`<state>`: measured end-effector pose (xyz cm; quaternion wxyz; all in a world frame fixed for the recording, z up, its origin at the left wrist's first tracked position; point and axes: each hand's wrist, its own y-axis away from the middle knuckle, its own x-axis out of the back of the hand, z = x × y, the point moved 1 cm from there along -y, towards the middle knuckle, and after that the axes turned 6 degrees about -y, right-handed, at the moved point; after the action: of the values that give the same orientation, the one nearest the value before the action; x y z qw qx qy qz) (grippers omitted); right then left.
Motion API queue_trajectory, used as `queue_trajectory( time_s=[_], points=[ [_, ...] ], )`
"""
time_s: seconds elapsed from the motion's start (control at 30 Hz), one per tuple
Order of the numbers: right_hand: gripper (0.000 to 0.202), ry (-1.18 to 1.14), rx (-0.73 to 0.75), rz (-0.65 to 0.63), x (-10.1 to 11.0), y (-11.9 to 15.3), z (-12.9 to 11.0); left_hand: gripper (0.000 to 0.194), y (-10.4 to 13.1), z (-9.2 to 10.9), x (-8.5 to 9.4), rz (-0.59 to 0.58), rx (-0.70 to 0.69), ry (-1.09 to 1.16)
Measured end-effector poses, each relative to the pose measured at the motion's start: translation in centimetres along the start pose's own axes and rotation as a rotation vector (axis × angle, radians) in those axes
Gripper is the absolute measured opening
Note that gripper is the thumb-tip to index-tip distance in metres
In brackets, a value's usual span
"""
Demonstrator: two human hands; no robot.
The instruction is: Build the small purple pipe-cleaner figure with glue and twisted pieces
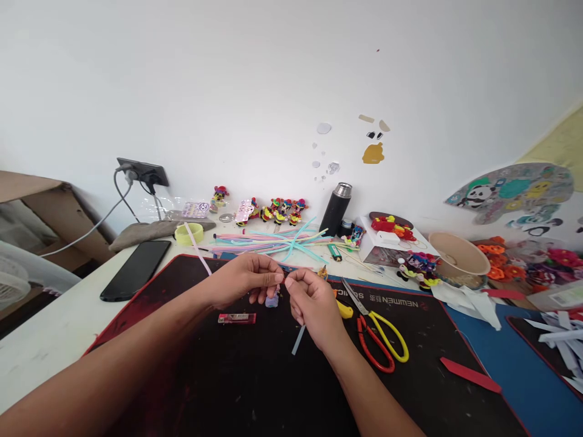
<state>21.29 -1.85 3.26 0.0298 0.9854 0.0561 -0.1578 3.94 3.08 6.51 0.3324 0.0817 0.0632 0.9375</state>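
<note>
Over the dark mat, my left hand (257,276) and my right hand (314,300) meet with thumbs and fingertips pinched, almost touching. What lies between the left fingertips is too small to make out. A pale flat strip (298,341) hangs down from under my right hand. Behind my left wrist, a pinkish-white strip (197,249) slants up to the left; its lower end is hidden. Just below the left fingers sits a small bluish-purple piece (272,300). A red lighter (237,318) lies left of it. Scissors (376,331) with red and yellow handles lie partly open beside my right hand.
Behind the mat (255,388) lie pastel strips (273,241), a yellow tape ring (189,233) and a phone (135,270). Small colourful figures (285,209), a black flask (336,209) and a white box (387,246) stand near the wall. A red strip (471,374) lies at right.
</note>
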Motion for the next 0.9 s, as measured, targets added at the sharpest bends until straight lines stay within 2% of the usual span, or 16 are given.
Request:
queue_trajectory(
  time_s=[0.33, 0.9],
  points=[
    [0.033, -0.016, 0.029, 0.047, 0.08, -0.08, 0.32, 0.044, 0.22, 0.35, 0.27, 0.023, 0.003, -0.046],
    [0.037, 0.017, 0.014, 0.017, 0.01, 0.05, 0.29, 0.032, 0.52, 0.70, 0.18, -0.070, 0.012, -0.171]
  ],
)
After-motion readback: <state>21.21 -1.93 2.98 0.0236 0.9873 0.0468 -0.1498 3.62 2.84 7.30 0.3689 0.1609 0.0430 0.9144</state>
